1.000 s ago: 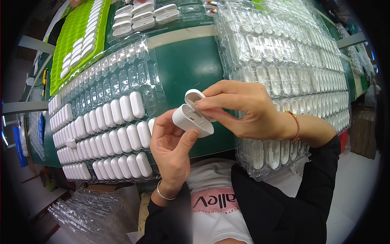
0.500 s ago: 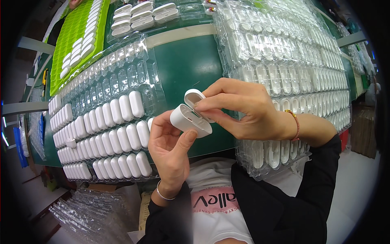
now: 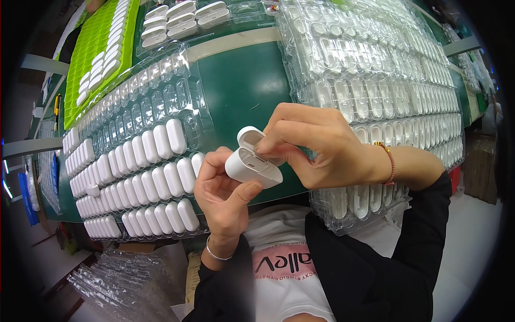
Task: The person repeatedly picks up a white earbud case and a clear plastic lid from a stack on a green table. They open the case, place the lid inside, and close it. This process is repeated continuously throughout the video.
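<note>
A white earbud charging case (image 3: 248, 165) with its lid (image 3: 249, 137) flipped up is between my two hands, over the green table. My left hand (image 3: 221, 199) grips the case body, thumb along its lower side and fingers behind it. The fingers of my right hand (image 3: 314, 144) are bent and pinched together at the lid's inner side, near the hinge. Whether a small part sits between those fingertips is hidden. Left of my left hand, rows of white cases (image 3: 161, 177) stand in a clear plastic tray (image 3: 126, 88).
Stacked clear trays (image 3: 365, 96) with white shells cover the right side. A bright green tray (image 3: 86, 70) holding white pieces lies far left. Opened white cases (image 3: 182, 19) sit in another tray at the back. Bundled clear plastic (image 3: 126, 279) is below the table edge (image 3: 279, 201).
The case has tipped slightly, and its lid has shifted a little down and left. My right fingertips have moved further into the lid. My left hand keeps its grip.
</note>
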Action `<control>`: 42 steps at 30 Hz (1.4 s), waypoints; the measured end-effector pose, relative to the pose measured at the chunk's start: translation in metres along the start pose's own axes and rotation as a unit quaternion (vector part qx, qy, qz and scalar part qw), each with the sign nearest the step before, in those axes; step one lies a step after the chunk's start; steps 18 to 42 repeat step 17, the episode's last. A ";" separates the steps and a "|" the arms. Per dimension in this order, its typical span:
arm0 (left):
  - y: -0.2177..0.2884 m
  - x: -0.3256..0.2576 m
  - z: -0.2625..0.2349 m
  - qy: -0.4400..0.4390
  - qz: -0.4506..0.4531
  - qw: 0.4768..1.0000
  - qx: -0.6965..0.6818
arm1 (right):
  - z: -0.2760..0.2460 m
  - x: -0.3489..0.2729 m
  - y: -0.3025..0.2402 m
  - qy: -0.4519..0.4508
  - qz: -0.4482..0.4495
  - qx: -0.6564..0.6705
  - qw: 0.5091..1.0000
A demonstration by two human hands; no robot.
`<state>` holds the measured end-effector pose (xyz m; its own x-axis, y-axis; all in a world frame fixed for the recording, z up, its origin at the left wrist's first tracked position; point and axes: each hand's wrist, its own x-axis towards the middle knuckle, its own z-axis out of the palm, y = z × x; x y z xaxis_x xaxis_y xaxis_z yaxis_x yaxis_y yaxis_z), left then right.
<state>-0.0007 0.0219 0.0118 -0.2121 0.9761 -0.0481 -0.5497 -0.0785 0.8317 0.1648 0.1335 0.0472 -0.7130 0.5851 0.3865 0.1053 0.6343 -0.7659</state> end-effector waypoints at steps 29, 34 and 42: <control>0.002 0.001 -0.001 -0.028 0.027 0.999 0.003 | -0.010 0.013 0.000 -0.072 0.023 0.068 0.995; 0.002 0.001 -0.001 -0.028 0.027 0.999 0.003 | -0.010 0.013 0.000 -0.072 0.023 0.068 0.995; 0.002 0.001 -0.001 -0.028 0.027 0.999 0.003 | -0.010 0.013 0.000 -0.072 0.023 0.068 0.995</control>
